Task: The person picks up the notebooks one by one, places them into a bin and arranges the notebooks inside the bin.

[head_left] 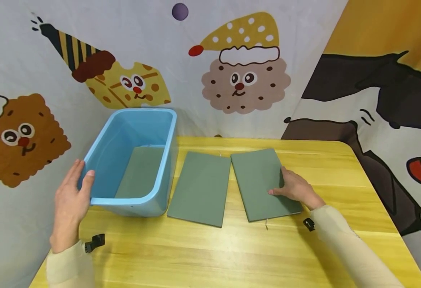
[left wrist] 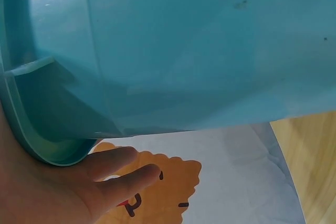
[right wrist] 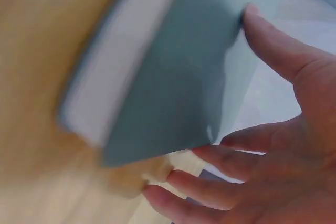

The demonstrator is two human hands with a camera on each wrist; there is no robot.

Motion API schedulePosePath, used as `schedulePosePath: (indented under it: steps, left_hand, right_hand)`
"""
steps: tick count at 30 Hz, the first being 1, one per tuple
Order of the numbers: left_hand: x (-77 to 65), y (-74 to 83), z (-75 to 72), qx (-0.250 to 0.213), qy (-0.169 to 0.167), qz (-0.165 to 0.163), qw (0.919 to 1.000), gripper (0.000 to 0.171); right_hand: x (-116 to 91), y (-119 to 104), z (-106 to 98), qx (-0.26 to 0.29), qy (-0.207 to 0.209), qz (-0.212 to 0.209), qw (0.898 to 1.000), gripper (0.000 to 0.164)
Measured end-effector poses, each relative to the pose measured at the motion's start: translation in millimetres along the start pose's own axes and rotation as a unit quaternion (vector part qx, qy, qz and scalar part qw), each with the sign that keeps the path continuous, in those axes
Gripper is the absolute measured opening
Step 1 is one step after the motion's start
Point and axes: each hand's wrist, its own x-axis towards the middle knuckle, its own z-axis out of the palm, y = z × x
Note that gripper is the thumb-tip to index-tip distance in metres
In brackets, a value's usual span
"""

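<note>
- Head view: a deep light-blue plastic basin [head_left: 127, 201] sits at the left of the yellow wood-grain surface [head_left: 181, 256], a flat grey-green rectangle [head_left: 142, 172], apparently a notebook, lying inside.
- Here's the left hand [head_left: 70, 200] at the basin's near-left corner, fingers straight, slightly apart, thumb towards the inside; likely steadying the basin rather than taking its weight.
- Across to the right hand [head_left: 297, 187]: thumb on the cover of the rightmost grey-green hardcover notebook [head_left: 257, 186], fingers spread at its right side, not clamped. Straddling the edge probably gives purchase on something so flat.
- Right wrist view, blurred: white page edges show; whether the cover is lifted, I can't tell.
- And between, the middle grey-green hardcover notebook [head_left: 201, 188] lies flat, untouched, just beside the basin, seemingly within easy reach.
</note>
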Motion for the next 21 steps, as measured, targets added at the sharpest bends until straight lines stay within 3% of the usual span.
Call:
schedulePosePath:
  steps: [8,21]
  left_hand:
    - [0.6,1.4,-0.5,0.006,0.002,-0.005,1.0,0.069]
    - [-0.2,0.5,-1.7,-0.006,0.009,0.004,0.9999,0.07]
  right_hand:
    - [7.9,-16.9,-0.8,-0.017,0.009,0.03,0.999,0.121]
    - [12.3,-10.7,-10.0,0.033,-0.051,0.069,0.996,0.144]
